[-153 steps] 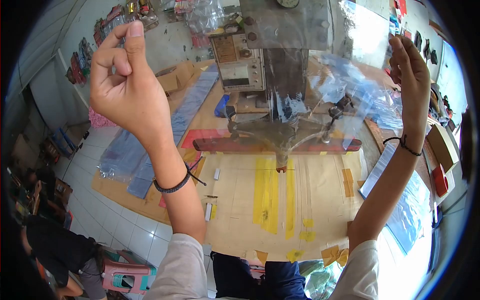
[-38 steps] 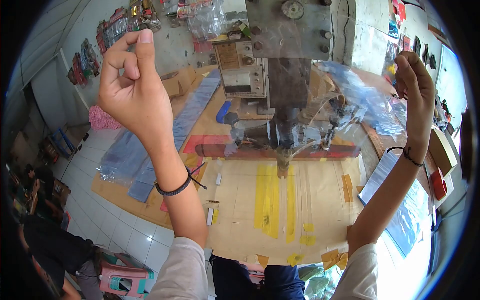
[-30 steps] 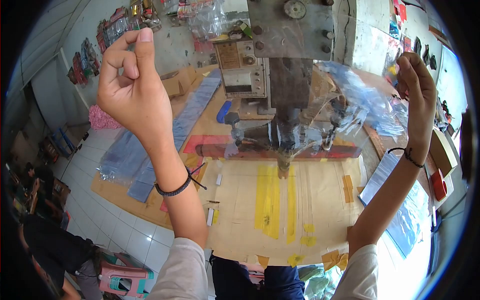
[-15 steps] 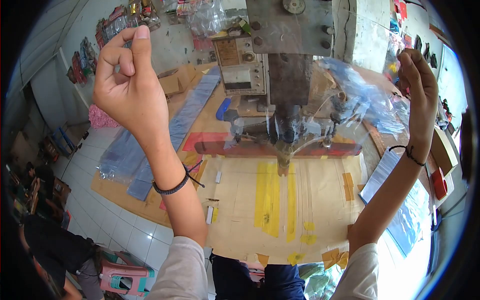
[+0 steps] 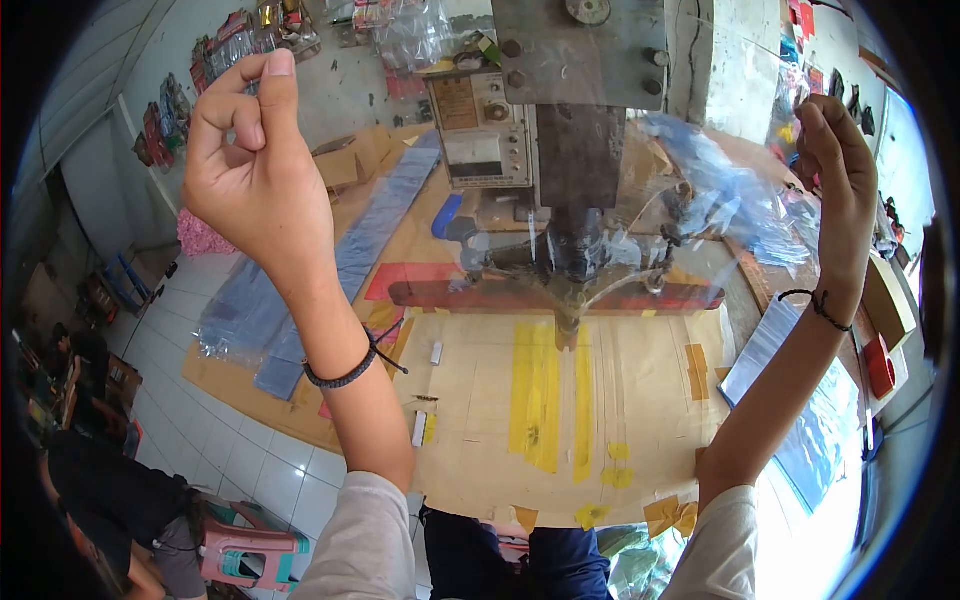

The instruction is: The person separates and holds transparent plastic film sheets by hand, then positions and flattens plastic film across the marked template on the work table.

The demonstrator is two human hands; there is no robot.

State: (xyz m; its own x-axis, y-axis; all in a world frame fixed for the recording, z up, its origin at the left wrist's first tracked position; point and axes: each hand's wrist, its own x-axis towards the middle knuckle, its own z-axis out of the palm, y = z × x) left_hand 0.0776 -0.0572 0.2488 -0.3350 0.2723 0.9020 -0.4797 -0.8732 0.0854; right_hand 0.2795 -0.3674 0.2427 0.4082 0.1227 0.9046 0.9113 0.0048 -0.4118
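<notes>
With both arms raised and spread over the board point(image 5: 470, 470), I've got a clear plastic sheet point(image 5: 625, 245) stretched up in front of the press point(image 5: 582, 150), seen from my head camera. My left hand point(image 5: 262, 170) has its thumb pressed to the curled forefinger, pinching the sheet on that side! My right hand point(image 5: 842, 165) is likewise closed to a pinch, fingertips together on the other side. See-through as it is, the sheet gives itself away by its glints over the press's dark metal arms; its exact outline I can't tell.

Below, a red bar point(image 5: 640, 297) runs along the board's far edge. Yellow tape strips point(image 5: 535, 395) reach from that edge toward the near one, brown tape point(image 5: 665, 513) sits at the near right corner, and a small white block point(image 5: 419, 430) lies by the left edge. Long bluish plastic strips point(image 5: 390, 200) stretch along the table to the left; a plastic stack point(image 5: 795, 400) lies beyond the board's right edge. Down left, a person in black point(image 5: 110, 490) bends beside a pink stool point(image 5: 250, 545).
</notes>
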